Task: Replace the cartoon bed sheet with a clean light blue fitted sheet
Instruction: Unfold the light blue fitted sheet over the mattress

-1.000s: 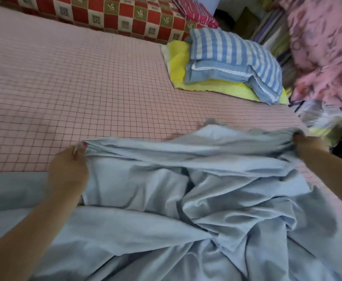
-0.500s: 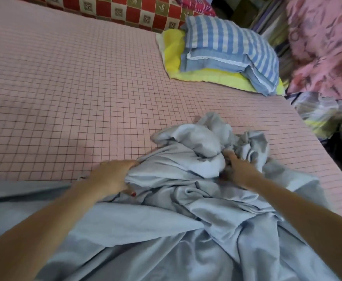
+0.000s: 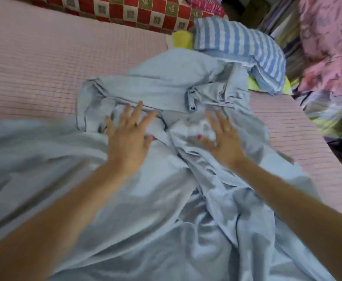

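Blue sheet point(image 3: 166, 82) lies bunched on the pink mattress point(image 3: 44, 67); my left hand point(image 3: 128, 136) and right hand point(image 3: 223, 138) hover flat over it, fingers spread, gripping nothing.

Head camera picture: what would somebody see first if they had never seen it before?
The big crumpled light blue sheet fills the middle and bottom, lying over a pink checked mattress. Two bare hands with spread fingers lie on it, the left hand beside the right hand. At the top right, a blue striped pillow sits on something yellow.
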